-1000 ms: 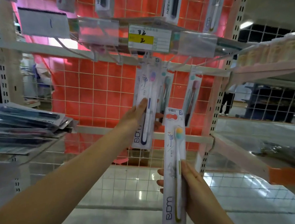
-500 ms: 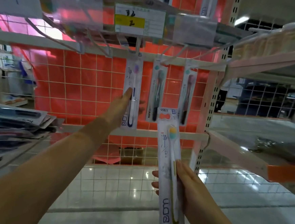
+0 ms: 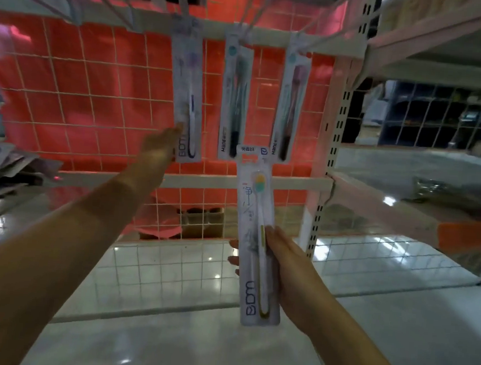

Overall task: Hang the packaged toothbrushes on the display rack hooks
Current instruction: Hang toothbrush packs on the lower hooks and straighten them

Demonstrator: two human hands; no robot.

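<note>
Three hanging toothbrush packs (image 3: 187, 97) (image 3: 234, 101) (image 3: 290, 105), one held pack (image 3: 258, 235), two hands (image 3: 161, 147) (image 3: 287, 261).

A single head-worn wide-angle camera looks forward and slightly down from close range, facing the display rack (image 3: 273, 41) and its orange grid back panel (image 3: 97, 90). Both forearms reach in from the bottom edge; straight lines bow toward the frame's edges.
</note>
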